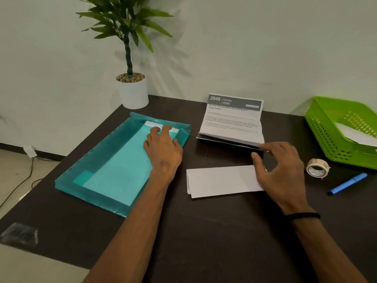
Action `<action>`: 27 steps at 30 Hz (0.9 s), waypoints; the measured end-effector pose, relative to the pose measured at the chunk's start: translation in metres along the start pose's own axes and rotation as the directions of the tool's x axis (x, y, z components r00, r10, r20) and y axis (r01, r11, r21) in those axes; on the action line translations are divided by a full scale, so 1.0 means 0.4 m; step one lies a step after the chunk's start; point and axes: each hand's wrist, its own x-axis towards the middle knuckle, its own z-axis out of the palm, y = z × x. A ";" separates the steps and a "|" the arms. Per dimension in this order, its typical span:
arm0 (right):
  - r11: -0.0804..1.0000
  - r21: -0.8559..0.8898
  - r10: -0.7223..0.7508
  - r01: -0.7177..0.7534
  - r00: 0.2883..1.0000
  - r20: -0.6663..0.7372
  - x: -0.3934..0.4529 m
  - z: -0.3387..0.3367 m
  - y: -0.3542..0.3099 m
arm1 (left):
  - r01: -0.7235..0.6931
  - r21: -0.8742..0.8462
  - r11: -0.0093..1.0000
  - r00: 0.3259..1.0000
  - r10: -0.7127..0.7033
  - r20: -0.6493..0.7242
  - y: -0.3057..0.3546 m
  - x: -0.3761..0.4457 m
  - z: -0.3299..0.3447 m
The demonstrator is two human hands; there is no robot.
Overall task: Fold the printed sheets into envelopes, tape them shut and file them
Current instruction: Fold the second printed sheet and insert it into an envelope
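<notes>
Left hand [163,147] lies flat with fingers spread on the teal file folder [114,166], fingertips on the white paper poking out of its far end. Just right of the folder, the folded sheet [220,181] lies on the dark table [204,231] with the right hand [282,172] hovering loosely open over its right end. The printed sheet [232,119] stands beyond it, tape roll [317,168] and blue pen [347,183] further right.
</notes>
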 end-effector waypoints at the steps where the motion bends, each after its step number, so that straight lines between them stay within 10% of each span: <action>1: 0.999 0.030 -0.038 0.039 0.999 -0.023 -0.001 0.001 -0.024 | 0.009 -0.026 1.000 1.000 -0.009 -0.006 -0.004 0.000 -0.002; 8: 0.942 0.282 -0.251 0.182 0.940 0.232 0.105 0.109 -0.273 | -0.008 0.124 0.992 0.996 -0.004 0.094 -0.009 -0.009 0.001; 16: 0.987 0.091 -0.160 0.133 0.766 0.622 0.288 0.349 -0.372 | -0.017 0.088 0.996 0.992 0.006 0.128 -0.015 -0.010 -0.004; 27: 0.996 0.029 -0.078 0.079 0.719 0.691 0.360 0.431 -0.397 | 0.050 -0.162 0.986 0.997 -0.038 0.072 -0.018 -0.007 -0.006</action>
